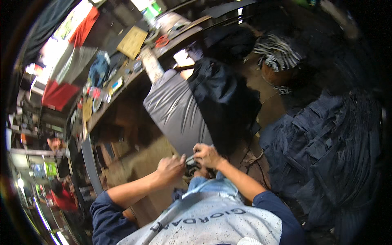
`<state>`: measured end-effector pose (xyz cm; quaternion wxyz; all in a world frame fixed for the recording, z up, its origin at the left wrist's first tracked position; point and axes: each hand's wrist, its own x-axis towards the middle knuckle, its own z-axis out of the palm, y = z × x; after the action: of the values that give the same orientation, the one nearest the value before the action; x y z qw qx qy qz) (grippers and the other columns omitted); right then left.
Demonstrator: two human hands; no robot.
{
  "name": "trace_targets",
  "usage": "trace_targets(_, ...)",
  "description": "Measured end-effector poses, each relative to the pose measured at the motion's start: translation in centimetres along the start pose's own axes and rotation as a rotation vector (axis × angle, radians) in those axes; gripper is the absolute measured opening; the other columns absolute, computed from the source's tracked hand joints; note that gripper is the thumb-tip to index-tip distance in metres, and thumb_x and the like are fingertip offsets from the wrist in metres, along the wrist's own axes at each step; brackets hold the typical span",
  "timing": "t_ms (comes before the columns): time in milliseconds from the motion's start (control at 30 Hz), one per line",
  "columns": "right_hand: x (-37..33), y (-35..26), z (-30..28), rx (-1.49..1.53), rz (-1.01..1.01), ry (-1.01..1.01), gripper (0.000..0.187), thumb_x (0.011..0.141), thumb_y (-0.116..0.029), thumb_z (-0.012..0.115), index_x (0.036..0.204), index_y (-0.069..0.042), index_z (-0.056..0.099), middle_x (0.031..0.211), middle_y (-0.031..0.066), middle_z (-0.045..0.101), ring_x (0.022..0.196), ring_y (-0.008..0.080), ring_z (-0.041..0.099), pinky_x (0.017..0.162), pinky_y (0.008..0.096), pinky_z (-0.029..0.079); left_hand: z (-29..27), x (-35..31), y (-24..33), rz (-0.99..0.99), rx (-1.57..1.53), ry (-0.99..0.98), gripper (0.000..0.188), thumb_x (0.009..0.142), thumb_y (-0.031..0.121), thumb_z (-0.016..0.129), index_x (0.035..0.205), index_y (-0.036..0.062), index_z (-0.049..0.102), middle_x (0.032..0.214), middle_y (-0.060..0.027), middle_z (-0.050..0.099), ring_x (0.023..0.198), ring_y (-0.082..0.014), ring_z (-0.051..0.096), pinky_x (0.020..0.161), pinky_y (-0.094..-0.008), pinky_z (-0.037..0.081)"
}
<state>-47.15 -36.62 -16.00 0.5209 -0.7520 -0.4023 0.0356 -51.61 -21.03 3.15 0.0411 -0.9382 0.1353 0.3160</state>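
Just above my lap, my left hand (170,168) and my right hand (207,156) are close together, fingers bent in. Between them is a small grey and dark piece (190,161), partly hidden by the fingers and blurred; its kind cannot be made out. Both hands are at the near end of a long pad covered in grey cloth (175,106), which slants up and away to the left. Dark cloth (222,90) hangs along the pad's right side.
On the left, a cluttered workbench (118,87) carries orange-red scissors (162,41) and a tan card (132,42). Dark blue cloth (326,151) is heaped at the right. Beyond it sits a bundle of striped pieces (278,51). Another person in red (64,197) appears at far left.
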Motion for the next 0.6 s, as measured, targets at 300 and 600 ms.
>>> trace_targets(300, -1.3, 1.0, 1.7, 0.042, 0.039, 0.075, 0.014, 0.076, -0.02, 0.071, 0.07, -0.007, 0.068, 0.09, 0.0053, 0.059, 0.086, 0.0247, 0.062, 0.072, 0.0394, 0.051, 0.4, 1.8, -1.4, 0.163, 0.35, -0.449, 0.032, 0.094, 0.026, 0.052, 0.112, 0.0, 0.055, 0.075, -0.0124, 0.069, 0.067, -0.0262, 0.07, 0.053, -0.0424, 0.053)
trace_targets(600, -1.6, 1.0, 2.8, 0.157, 0.077, 0.185, 0.014, 0.07, -0.017, 0.07, 0.063, -0.005, 0.065, 0.083, 0.0083, 0.058, 0.082, 0.0271, 0.062, 0.071, 0.0408, 0.048, -0.8, 4.5, -3.8, -0.23, -0.485, -0.719, 0.046, 0.089, 0.038, 0.063, 0.122, 0.0074, 0.056, 0.091, -0.0139, 0.071, 0.071, -0.0289, 0.071, 0.055, -0.0409, 0.052)
